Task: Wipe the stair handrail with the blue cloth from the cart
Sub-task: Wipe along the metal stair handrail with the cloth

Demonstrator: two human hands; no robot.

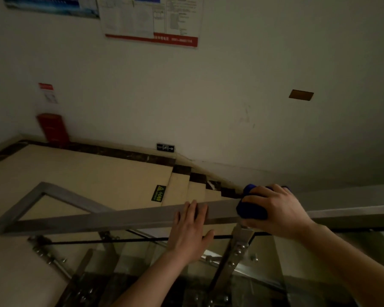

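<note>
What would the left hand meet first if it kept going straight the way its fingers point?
The left hand rests its fingers across the handrail. Beyond it the way looks free over the steps, with the wall probably next, though depth is unclear.

exit sign (165,148) — arrow right, wall base | floor sticker (158,193) — warning triangle | poster (151,18) text blurred

The cloth (252,211) is dark blue. The handrail (120,218) is plain grey. The floor (75,169) is tan with a dark brown edge. The box (53,129) is red. The wall (208,96) is white.
</note>
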